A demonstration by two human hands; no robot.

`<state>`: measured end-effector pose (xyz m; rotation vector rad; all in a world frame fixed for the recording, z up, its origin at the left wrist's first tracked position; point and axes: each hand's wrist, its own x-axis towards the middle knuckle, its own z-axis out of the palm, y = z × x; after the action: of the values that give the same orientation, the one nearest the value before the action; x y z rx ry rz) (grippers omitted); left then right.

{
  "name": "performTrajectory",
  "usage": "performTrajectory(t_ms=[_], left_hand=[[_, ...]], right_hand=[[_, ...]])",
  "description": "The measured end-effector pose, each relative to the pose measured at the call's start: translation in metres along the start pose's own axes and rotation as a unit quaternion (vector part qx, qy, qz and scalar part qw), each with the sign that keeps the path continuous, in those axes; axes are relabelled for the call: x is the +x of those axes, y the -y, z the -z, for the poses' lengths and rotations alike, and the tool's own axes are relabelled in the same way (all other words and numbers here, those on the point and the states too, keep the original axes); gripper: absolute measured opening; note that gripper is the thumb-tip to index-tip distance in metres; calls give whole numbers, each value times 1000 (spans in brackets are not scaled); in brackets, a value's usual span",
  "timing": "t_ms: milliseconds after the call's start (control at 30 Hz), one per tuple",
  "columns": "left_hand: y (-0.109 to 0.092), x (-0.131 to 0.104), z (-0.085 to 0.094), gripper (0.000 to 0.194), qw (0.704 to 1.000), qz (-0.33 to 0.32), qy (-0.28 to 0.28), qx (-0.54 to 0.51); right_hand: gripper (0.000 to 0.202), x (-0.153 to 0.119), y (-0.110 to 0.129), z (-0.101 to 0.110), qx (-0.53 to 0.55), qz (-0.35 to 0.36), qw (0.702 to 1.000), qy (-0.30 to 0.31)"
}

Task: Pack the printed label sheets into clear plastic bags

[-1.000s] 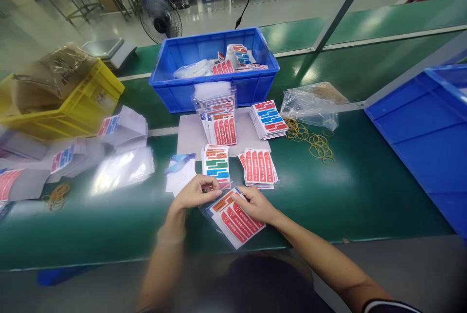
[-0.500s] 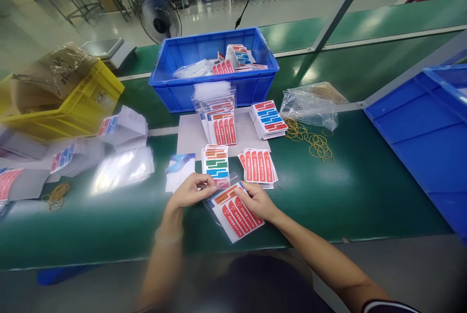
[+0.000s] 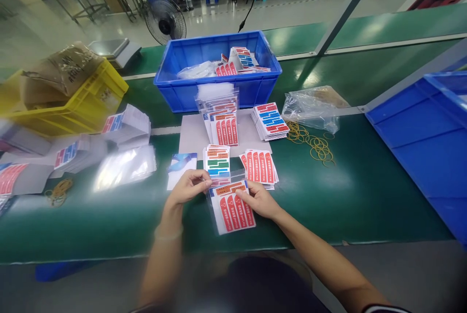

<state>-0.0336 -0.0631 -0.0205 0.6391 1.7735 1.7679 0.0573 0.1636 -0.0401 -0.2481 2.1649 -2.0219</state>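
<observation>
Both my hands hold a clear plastic sleeve with red and orange sticker sheets (image 3: 232, 208) inside, flat on the green belt. My left hand (image 3: 188, 185) pinches its upper left corner. My right hand (image 3: 257, 198) grips its right edge. Just beyond lie a stack of green, blue and red sticker sheets (image 3: 217, 160) and a stack of red sticker sheets (image 3: 260, 167). A small white and blue card (image 3: 179, 169) lies to the left of them.
A blue bin (image 3: 218, 90) with stickers stands behind filled sleeves (image 3: 221, 125) and a blue-red stack (image 3: 270, 120) on grey card. Rubber bands (image 3: 314, 141) and a plastic bag (image 3: 314, 106) lie right. A larger blue bin (image 3: 430, 138) is far right, a yellow bin (image 3: 78, 103) left.
The sleeve has turned from a slanted position to nearly straight and moved slightly up and left between my hands. The camera view has shifted a little.
</observation>
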Motion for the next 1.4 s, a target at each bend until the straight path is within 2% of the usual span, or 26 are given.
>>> performTrajectory(t_ms=[100,167,233,300,333,433,467,500,533,600,633,700,767,867,967,1067,1167,1233,1300,1400], left_hand=[[1,2,4,25,996,-33,-62,-46],[1,2,7,26,991,-59,-101,-64],[0,1,10,27,985,-78,-130,-83],[-2,-1,12,25,980,-94,-148,-98],[-3,-2,13,25,977,-100,-155,-104],[-6,-5,14,24,972,-118,-166,-114],[-7,-5,14,23,971,-123,-169,-116],[-8,-6,14,23,970,-127,-170,-117],[-8,-6,14,23,970,-130,-170,-118],[-9,-7,15,23,970,-133,-167,-117],[-9,-8,16,23,971,-133,-163,-116],[-8,-9,17,23,973,-130,-155,-112],[-7,-10,18,21,975,-127,-148,-107],[-8,-9,18,21,979,-119,-150,-65],[-10,-7,16,25,977,-93,-188,29],[-9,-3,17,26,961,-68,-251,93],[-4,-4,28,23,927,-48,-342,144],[1,-8,39,24,892,-13,-390,228],[6,-12,50,32,853,55,-392,341],[12,-18,60,43,808,172,-334,454]], right_hand=[[29,2,15,8,-34,8,996,88],[30,11,31,20,-62,19,993,101],[31,31,50,36,-97,43,993,59],[33,62,68,54,-145,78,986,-15],[37,79,75,62,-207,105,970,-69],[49,129,85,80,-270,130,944,-136],[61,142,83,82,-324,145,922,-157],[74,153,79,82,-414,162,881,-161],[87,161,72,81,-506,175,832,-143],[99,171,52,74,-656,191,728,-56],[99,175,41,70,-687,195,700,-7],[92,180,22,63,-708,206,673,55],[79,187,11,59,-713,217,663,77],[63,203,9,58,-718,235,649,88],[59,218,14,60,-714,256,640,121],[58,226,14,63,-706,268,636,161],[56,224,10,66,-699,262,639,184],[57,216,9,66,-696,252,646,186],[56,201,12,63,-693,239,656,179],[52,170,22,51,-685,225,672,170]])
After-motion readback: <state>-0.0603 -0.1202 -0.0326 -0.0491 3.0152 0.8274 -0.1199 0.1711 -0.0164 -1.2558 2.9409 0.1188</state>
